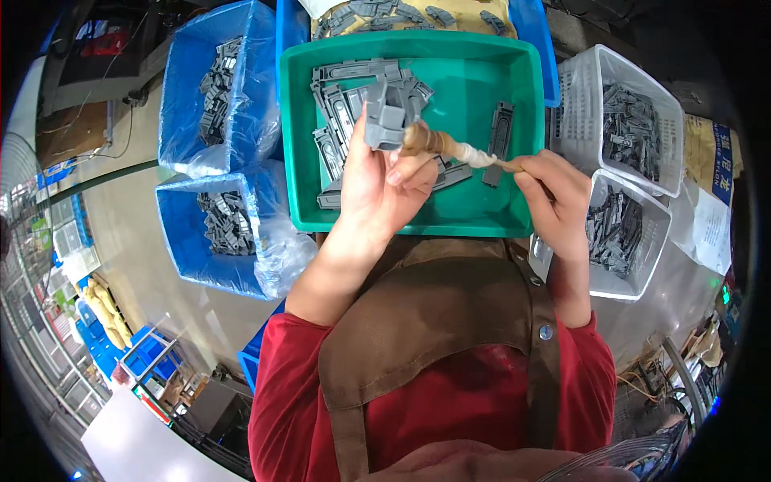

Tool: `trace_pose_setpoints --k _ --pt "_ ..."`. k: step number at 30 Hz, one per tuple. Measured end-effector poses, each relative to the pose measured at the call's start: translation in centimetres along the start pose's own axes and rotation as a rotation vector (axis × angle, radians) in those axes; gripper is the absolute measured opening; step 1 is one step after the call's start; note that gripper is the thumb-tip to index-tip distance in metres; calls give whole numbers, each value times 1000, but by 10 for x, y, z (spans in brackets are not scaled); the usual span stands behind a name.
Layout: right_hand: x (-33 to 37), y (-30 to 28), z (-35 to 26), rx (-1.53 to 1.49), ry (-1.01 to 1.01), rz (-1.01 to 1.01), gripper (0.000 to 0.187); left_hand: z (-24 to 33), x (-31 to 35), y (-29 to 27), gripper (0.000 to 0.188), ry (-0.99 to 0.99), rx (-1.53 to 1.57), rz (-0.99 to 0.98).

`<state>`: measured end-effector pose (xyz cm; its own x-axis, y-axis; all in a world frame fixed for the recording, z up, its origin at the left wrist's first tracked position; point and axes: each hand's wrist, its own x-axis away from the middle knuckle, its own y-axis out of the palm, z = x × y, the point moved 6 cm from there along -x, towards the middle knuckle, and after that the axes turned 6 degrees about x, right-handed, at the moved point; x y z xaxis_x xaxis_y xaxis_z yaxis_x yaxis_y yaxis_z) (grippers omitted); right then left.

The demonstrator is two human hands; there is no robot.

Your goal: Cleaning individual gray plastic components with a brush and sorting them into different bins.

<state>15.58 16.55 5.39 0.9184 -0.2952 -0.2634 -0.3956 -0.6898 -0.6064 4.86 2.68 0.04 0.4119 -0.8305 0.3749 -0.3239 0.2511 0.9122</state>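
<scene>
Over the green tub [414, 230], my left hand [381, 181] is closed around a grey moulded plastic part [387, 112], held upright with its hollow side showing. My right hand [554, 189] pinches the thin end of a tan stick-like tool [466, 151], partly wrapped in white. The tool's thick, banded head lies against or just in front of the part's lower edge, near my left fingers; I cannot tell if they touch. Several long grey plastic pieces [341, 112] lie in the tub behind my left hand. Another long grey piece [501, 132] lies apart at its right.
Two blue bins lined with clear plastic [261, 120] stand on the left, holding small grey parts. White baskets [601, 80] with dark grey parts stand on the right. Beyond the tub, a blue crate [546, 56] holds more grey parts on yellowish wrapping.
</scene>
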Motion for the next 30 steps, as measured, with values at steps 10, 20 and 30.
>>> trace_pose_setpoints --k 10,20,30 --pt "3 10 11 26 127 -45 8 37 6 -3 30 561 -387 37" --pt "1 6 16 50 191 -48 10 51 17 37 22 927 -988 136" --pt "9 -5 43 69 337 55 13 164 45 90 40 561 -2179 576"
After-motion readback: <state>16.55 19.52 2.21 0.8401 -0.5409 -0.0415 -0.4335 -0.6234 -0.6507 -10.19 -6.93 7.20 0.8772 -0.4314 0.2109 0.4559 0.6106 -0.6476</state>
